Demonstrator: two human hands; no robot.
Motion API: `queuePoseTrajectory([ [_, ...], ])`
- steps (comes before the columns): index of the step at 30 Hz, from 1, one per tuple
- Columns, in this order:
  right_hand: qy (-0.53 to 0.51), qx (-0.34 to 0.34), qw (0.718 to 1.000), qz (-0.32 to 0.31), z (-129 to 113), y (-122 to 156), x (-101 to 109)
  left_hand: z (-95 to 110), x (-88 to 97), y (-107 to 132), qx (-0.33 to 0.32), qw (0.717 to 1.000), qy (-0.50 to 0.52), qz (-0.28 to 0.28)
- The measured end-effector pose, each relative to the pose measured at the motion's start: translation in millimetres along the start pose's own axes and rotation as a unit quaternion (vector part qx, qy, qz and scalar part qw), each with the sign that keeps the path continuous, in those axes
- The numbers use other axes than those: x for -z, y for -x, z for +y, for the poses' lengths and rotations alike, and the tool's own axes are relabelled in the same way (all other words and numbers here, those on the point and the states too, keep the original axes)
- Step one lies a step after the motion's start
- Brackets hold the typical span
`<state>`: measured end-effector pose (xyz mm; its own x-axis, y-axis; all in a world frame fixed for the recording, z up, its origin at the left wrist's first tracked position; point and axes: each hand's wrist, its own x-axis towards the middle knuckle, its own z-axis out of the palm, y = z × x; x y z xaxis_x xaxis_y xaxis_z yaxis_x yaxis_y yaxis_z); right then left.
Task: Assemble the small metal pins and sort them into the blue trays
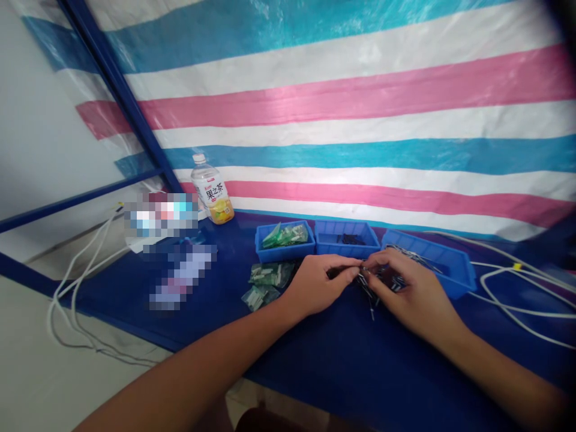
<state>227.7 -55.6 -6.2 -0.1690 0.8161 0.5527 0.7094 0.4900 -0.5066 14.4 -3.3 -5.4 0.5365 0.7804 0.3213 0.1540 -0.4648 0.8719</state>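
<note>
My left hand (321,281) and my right hand (411,291) meet fingertip to fingertip above the blue table. Both are closed in a pinch, thumb against finger, on something small that the fingers mostly hide. Right below the fingertips lies a loose pile of thin, dark and silvery metal pieces (371,295), partly covered by my right hand. Beside my left hand are several small clear bags (270,275) with greenish contents. Just behind my right hand stands a blue bin (454,273) with thin metal pieces in it.
A second blue bin (285,252) holds green-looking bags, and a third blue bin (330,246) holds dark thin pieces. A drink bottle (213,192) stands at the back left. White cables (504,297) lie on the right; more hang left. A striped plastic sheet (337,108) forms the back.
</note>
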Motion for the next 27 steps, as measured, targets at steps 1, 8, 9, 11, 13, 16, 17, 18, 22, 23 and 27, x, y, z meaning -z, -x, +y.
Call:
queuePoseTrajectory([
  [1, 0.000, 0.004, 1.000, 0.002, 1, 0, 0, -1, -0.1, -1, 0.005, 1.000, 0.013, 0.000],
  [8, -0.014, 0.015, 0.999, -0.025, 6, 2, -3, -13, -3.0, -2, 0.068, 0.989, 0.134, 0.004],
  [9, -0.020, 0.019, 0.999, -0.030, 7, 2, -3, -14, -3.2, -2, 0.070, 0.988, 0.134, 0.007],
  [11, -0.030, 0.023, 0.999, -0.035, 8, 2, -3, -15, -3.4, -3, 0.071, 0.989, 0.128, 0.010],
  [13, -0.039, 0.018, 0.999, -0.033, 8, 2, -3, -15, -3.6, -3, 0.069, 0.990, 0.126, 0.010],
  [16, -0.050, 0.002, 0.998, -0.028, 6, 2, -3, -14, -3.9, -2, 0.059, 0.990, 0.125, 0.011],
  [17, -0.055, -0.001, 0.998, -0.028, 5, 2, -3, -14, -3.9, -2, 0.057, 0.990, 0.125, 0.011],
  [18, -0.059, -0.002, 0.998, -0.029, 4, 2, -3, -13, -3.8, -2, 0.056, 0.990, 0.125, 0.011],
  [22, -0.065, -0.002, 0.997, -0.043, 2, 4, -3, -14, -3.2, -3, 0.071, 0.986, 0.147, 0.021],
  [23, -0.066, -0.013, 0.997, -0.044, 2, 4, -3, -14, -2.9, -3, 0.075, 0.985, 0.153, 0.026],
  [27, -0.095, -0.084, 0.992, 0.004, 4, 5, -6, -13, -1.4, -5, 0.065, 0.989, 0.123, 0.047],
])
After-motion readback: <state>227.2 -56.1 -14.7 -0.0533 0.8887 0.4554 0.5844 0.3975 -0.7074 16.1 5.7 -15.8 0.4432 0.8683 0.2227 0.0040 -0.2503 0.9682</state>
